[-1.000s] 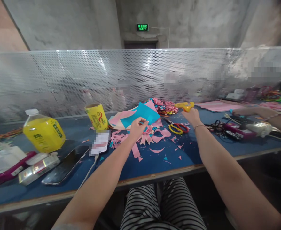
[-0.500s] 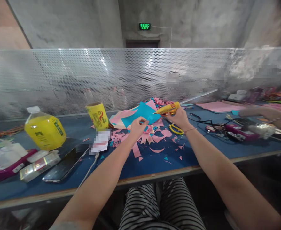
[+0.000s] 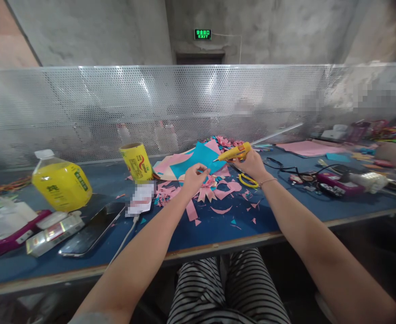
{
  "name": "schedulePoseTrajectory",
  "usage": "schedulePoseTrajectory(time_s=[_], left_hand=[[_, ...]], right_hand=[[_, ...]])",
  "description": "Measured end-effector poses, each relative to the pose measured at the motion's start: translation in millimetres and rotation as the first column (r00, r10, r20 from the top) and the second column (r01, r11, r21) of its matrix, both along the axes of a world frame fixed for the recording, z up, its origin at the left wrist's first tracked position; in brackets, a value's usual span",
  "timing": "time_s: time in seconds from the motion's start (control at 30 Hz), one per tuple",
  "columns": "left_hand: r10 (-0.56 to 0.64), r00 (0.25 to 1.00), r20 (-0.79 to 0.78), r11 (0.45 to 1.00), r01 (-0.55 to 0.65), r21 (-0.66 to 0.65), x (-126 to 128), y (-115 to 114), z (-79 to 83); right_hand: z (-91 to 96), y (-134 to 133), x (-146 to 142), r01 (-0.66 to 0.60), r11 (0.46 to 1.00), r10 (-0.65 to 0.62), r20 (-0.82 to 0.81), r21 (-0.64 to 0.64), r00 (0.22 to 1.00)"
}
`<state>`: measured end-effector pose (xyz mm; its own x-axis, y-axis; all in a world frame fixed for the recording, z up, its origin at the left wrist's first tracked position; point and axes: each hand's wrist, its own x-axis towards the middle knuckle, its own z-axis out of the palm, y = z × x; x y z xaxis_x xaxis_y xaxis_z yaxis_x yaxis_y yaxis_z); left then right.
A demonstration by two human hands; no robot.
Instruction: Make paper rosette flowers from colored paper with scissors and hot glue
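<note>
My right hand (image 3: 252,164) is wrapped around a yellow hot glue gun (image 3: 234,152), its metal tip pointing left. A long clear glue stick (image 3: 279,133) sticks out of the gun's back end. Close to the tip, my left hand (image 3: 198,174) has thumb and fingers pinched together; whatever is between them is too small to make out. Behind the fingers lies blue paper (image 3: 193,163) on pink and cream sheets. Under and beside my left hand are a pink paper flower (image 3: 211,181) and pink paper scraps (image 3: 226,190). Yellow-handled scissors (image 3: 248,181) rest below my right hand.
To the left stand a yellow tub (image 3: 137,162) and a jug of yellow liquid (image 3: 62,184), with a phone (image 3: 91,229) lying nearer. Cables and a purple power strip (image 3: 339,184) lie right. A co-worker's hand (image 3: 392,155) reaches in there. A perforated metal screen (image 3: 198,99) closes the back.
The glue gun's tip has shifted slightly left and down, over the blue paper. My left hand stays nearly still. The co-worker's hand has drawn away to the right.
</note>
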<state>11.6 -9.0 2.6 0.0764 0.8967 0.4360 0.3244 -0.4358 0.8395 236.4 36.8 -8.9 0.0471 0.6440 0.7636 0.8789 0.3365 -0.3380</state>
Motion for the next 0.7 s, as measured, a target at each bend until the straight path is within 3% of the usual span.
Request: schedulePoseTrajectory(time_s=[0.53,0.7], left_hand=[[-0.011,1.000,0.008,1.000,0.011,0.006,-1.7,1.0,-1.0],[0.005,1.000,0.016,1.000,-0.005,0.007,-2.8,2.5,-1.6]], right_hand=[[-0.5,2.2,2.0,0.003,0.999,-0.005,0.042,0.040,0.999],[0.7,1.0,2.0,0.029,1.000,-0.029,0.096,-0.008,0.995]])
